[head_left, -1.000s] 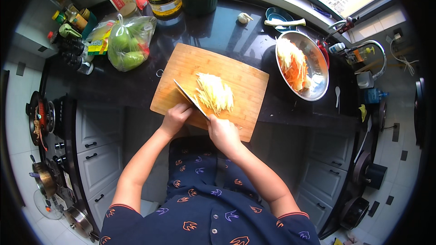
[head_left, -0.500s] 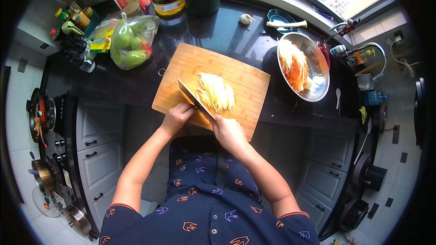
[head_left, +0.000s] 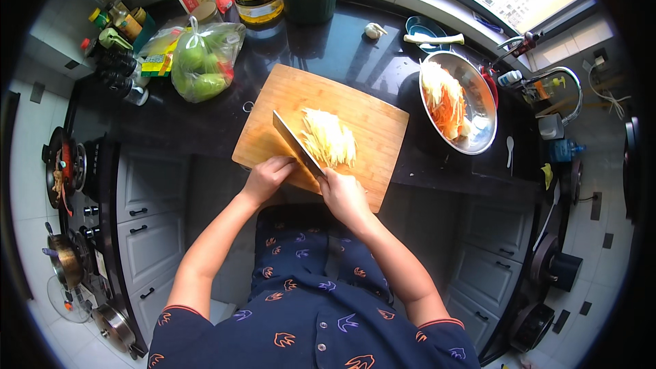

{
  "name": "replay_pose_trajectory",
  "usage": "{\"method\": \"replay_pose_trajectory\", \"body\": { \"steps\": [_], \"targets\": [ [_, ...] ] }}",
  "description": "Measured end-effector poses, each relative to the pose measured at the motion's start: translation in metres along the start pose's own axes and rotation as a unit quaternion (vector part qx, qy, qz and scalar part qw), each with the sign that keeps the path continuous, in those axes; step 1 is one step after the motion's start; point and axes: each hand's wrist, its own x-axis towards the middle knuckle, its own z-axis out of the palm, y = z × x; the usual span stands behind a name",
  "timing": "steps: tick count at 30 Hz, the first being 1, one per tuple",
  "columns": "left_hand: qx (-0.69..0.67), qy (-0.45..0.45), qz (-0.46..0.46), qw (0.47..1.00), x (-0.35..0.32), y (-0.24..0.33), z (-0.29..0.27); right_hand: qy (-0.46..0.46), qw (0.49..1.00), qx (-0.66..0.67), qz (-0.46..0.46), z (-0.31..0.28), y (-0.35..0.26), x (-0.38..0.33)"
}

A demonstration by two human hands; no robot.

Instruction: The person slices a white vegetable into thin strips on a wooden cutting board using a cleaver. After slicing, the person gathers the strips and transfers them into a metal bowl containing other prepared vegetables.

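Right hand (head_left: 344,195) grips knife (head_left: 296,143), blade pointing up-left.

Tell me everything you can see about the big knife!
The knife is a cleaver with a broad, flat, grey metal blade. It lies slanted across the wooden cutting board, its tip pointing away from the person. The right hand grips its handle, which is hidden, so I cannot tell its colour. The blade rests against the left side of a pile of pale yellow shredded vegetable. The left hand sits close beside it at the board's near edge.
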Motion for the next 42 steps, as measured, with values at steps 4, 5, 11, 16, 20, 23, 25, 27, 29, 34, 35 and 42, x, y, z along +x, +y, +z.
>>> {"method": "replay_pose_trajectory", "body": {
  "steps": [4,5,11,16,20,23,25,27,29,34,35,42],
  "targets": [
    [-0.003,0.004,0.002,1.000,-0.007,0.002,-0.005,-0.031,0.999,-0.022,0.015,-0.006,-0.007,-0.006],
    [-0.003,0.004,0.000,1.000,-0.007,0.003,-0.007,-0.033,0.999,-0.022,0.016,-0.005,-0.006,-0.006],
    [0.006,0.000,-0.010,1.000,-0.003,0.004,-0.009,-0.031,0.999,-0.019,0.018,-0.003,-0.004,-0.006],
    [0.007,-0.004,-0.018,1.000,-0.003,0.003,-0.006,-0.034,0.999,-0.019,0.016,-0.005,-0.008,-0.005],
    [0.007,-0.003,-0.020,1.000,-0.003,0.001,-0.004,-0.030,0.999,-0.018,0.016,-0.002,-0.007,-0.005],
    [0.007,-0.004,-0.025,1.000,0.000,0.003,-0.005,-0.028,0.999,-0.024,0.024,0.003,-0.006,-0.001],
    [0.004,0.001,-0.028,1.000,-0.002,0.002,-0.003,-0.023,0.999,-0.024,0.025,0.006,-0.007,0.000],
    [0.003,0.010,-0.027,1.000,-0.001,0.003,-0.003,-0.015,1.000,-0.018,0.017,0.006,-0.008,-0.001],
    [0.002,0.020,-0.023,1.000,0.000,0.003,-0.004,-0.004,1.000,-0.013,0.006,0.006,-0.006,-0.002],
    [-0.005,-0.002,-0.028,1.000,-0.001,0.000,-0.005,-0.012,0.999,-0.033,0.000,-0.004,-0.016,-0.010],
    [-0.007,-0.002,-0.025,1.000,-0.001,-0.001,-0.004,-0.015,0.999,-0.036,-0.003,-0.005,-0.016,-0.011],
    [-0.006,-0.019,-0.026,0.999,0.003,-0.004,-0.004,-0.015,0.998,-0.065,-0.004,-0.001,-0.015,-0.010]
  ]
}}
